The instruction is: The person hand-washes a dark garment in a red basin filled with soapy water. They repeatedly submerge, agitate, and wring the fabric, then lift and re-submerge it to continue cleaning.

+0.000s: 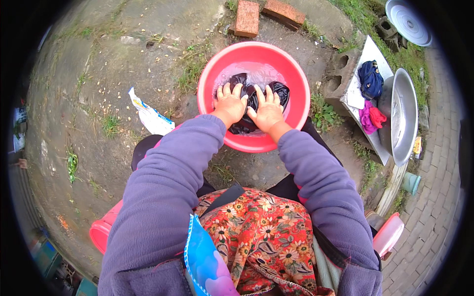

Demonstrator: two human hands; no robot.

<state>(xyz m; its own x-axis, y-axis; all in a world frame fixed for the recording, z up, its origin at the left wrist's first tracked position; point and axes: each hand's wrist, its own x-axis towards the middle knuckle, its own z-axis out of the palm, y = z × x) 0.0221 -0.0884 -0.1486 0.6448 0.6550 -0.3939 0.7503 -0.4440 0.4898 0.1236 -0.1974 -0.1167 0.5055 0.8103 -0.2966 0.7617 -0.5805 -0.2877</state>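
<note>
A red plastic basin with soapy water stands on the ground before me. Dark, wet, shiny cloth lies bunched in the water. My left hand presses flat on the left part of the cloth, its fingers spread. Beside it, my right hand rests on the cloth's right part, also with fingers apart. Neither hand closes round the cloth. The two thumbs point towards each other, with a gap between them. The underside of the cloth is hidden.
A white and blue plastic packet lies left of the basin. Bricks lie beyond it. At right, a board on hollow blocks holds dark blue and pink cloths beside a metal basin. A red bucket is at lower left.
</note>
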